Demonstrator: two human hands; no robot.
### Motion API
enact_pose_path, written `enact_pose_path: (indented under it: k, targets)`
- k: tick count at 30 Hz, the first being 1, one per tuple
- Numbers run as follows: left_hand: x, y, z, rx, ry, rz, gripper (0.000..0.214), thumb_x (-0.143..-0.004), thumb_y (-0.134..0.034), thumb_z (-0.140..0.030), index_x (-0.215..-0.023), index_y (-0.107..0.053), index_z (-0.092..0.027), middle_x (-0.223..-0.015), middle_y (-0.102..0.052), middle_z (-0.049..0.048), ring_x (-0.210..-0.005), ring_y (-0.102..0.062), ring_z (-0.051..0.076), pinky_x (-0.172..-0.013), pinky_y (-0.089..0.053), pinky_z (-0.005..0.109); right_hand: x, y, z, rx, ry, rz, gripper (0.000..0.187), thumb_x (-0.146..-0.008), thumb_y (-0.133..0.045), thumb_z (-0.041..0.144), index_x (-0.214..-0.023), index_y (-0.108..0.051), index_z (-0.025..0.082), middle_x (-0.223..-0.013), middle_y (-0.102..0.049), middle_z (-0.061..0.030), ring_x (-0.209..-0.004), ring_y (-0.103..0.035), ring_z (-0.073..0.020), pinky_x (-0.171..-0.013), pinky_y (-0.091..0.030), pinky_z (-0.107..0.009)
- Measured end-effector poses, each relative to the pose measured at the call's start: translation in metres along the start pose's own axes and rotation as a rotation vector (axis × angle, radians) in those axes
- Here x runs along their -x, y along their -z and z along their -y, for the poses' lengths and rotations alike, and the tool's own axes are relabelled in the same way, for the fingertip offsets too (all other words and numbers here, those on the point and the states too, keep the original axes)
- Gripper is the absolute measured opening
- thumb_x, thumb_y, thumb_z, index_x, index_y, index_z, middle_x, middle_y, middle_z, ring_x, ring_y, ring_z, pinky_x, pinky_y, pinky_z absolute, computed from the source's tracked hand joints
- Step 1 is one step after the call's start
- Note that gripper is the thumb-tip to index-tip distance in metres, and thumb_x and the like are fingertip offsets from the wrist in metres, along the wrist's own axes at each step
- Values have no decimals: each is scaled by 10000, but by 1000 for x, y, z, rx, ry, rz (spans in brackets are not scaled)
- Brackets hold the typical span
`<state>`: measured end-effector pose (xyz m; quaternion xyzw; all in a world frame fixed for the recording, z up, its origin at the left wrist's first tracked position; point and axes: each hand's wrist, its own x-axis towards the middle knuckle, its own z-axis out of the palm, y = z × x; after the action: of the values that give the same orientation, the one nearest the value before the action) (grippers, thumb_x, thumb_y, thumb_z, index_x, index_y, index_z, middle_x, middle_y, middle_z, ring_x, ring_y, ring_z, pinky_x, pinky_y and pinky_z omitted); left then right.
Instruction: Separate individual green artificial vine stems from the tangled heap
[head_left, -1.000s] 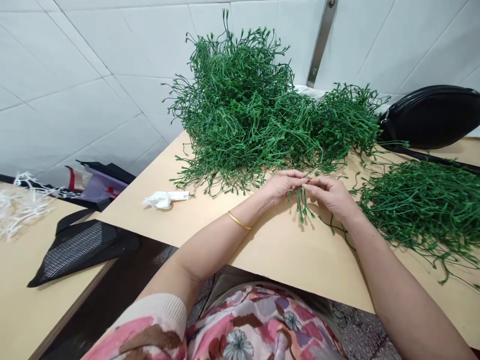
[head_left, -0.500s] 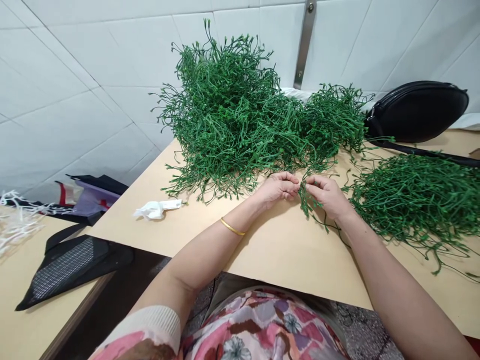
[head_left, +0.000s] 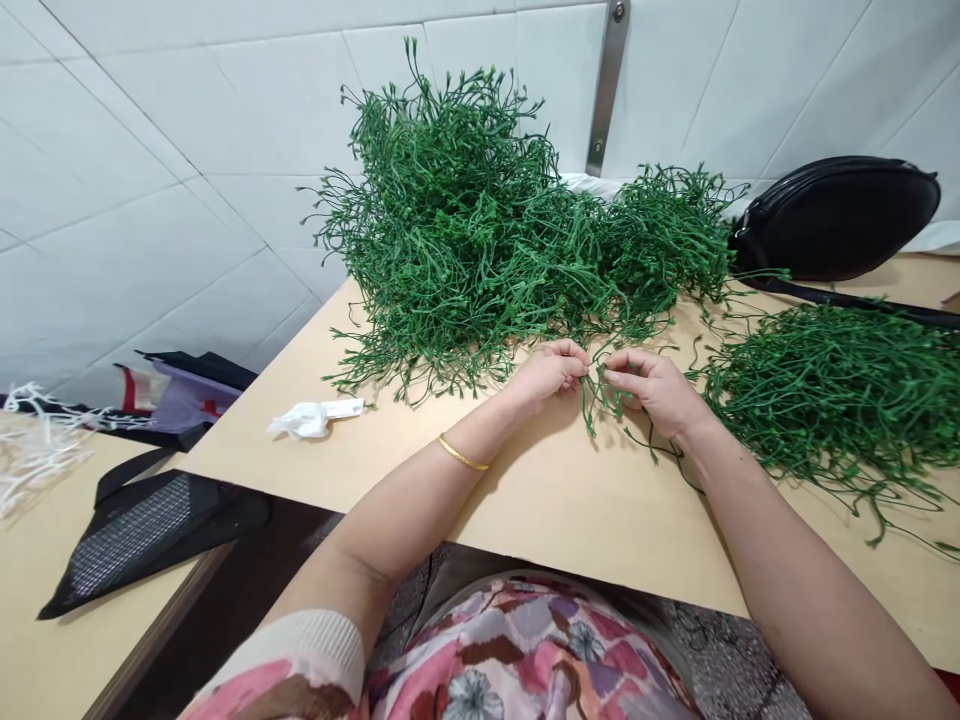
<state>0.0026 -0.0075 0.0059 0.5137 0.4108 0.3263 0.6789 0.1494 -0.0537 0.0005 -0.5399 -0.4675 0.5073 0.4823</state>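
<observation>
Several thin green artificial plant stems [head_left: 592, 400] with small forked tips hang between my hands, just above the table. My left hand [head_left: 553, 374] pinches them between thumb and fingers from the left. From the other side, my right hand [head_left: 654, 392] is closed with thumb and fingertips on the stems too. Right behind my hands rises a large tangled heap of the same green stems [head_left: 465, 220]. A lower pile of stems [head_left: 832, 390] lies to the right of my right forearm. A few loose stems trail under my right wrist.
A crumpled white tissue [head_left: 315, 418] lies on the tan table [head_left: 510, 490] at left. A black bag [head_left: 840, 220] with its strap sits at the back right against the tiled wall [head_left: 247, 100]. Farther left, a second table holds a black mesh pouch [head_left: 135, 530] and white plastic pieces [head_left: 45, 445].
My hands have drawn slightly apart, the left one shifting a little to the left. The stems between them are more spread out.
</observation>
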Motion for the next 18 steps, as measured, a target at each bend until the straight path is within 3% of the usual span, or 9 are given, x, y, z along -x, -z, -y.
enact_pose_path:
  k: [6,14,18]
  targets:
    - [2,0,-1,-101,26,52,116,-655,-507,-22,-646,-531,-134,-480,-449,-47,-412,-411,45,-449,-330,192,-4,4,-6,230,182,-16,148,-589,-636,294,-665,-606,170,-636,-562,10,-587,-438,-104,-544,-323,-255]
    - [1,-1,1,108,57,112,126,-673,-523,-23,-675,-472,-137,-570,-520,-18,-497,-528,72,-518,-436,212,-2,4,-2,200,151,4,169,-603,-647,326,-665,-597,177,-616,-545,17,-572,-442,-104,-527,-331,-252]
    - [3,-4,0,134,86,110,115,-702,-497,-58,-701,-449,-162,-505,-441,-50,-411,-455,67,-423,-384,199,-3,5,-3,228,147,4,183,-624,-640,343,-663,-591,172,-594,-515,24,-543,-401,-90,-498,-293,-244]
